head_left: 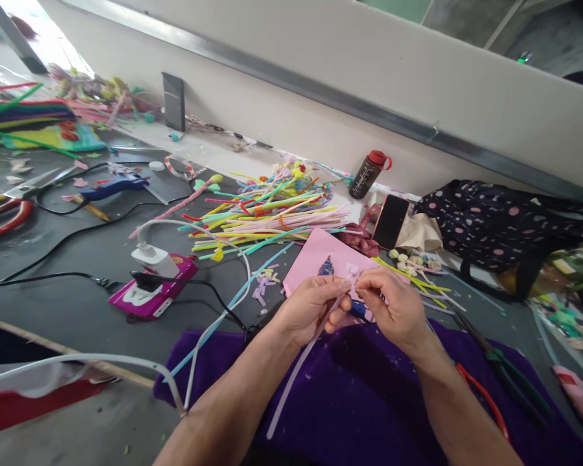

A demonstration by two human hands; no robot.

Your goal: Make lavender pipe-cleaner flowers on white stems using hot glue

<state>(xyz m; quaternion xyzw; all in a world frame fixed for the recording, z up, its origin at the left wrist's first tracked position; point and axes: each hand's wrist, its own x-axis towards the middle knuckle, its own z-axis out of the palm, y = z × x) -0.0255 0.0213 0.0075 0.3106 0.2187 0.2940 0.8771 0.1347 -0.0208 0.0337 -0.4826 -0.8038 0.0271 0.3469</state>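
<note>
Nearest is a purple cloth (369,382), and over it hangs the free end of a thin pale lilac stem (295,375). The left hand (313,309) has this stem pinched between thumb and fingers, close to its far end, with no gap showing. The right hand (393,303) is just beside it, thumb and forefinger drawn nearly together; whether they grip anything cannot be told. The stem passes through the left hand's grip, most of its length on the near side, its long axis slanting from the person's lower left up and away to the right. Just beyond the fingertips, at the stem's far end, shows a small whitish flower (352,269), its details blurred. Behind the hands is a pink sheet (315,251); farther off lie a heap of coloured stems (272,223) and a phone (391,220), then a red-capped bottle (366,178).
</note>
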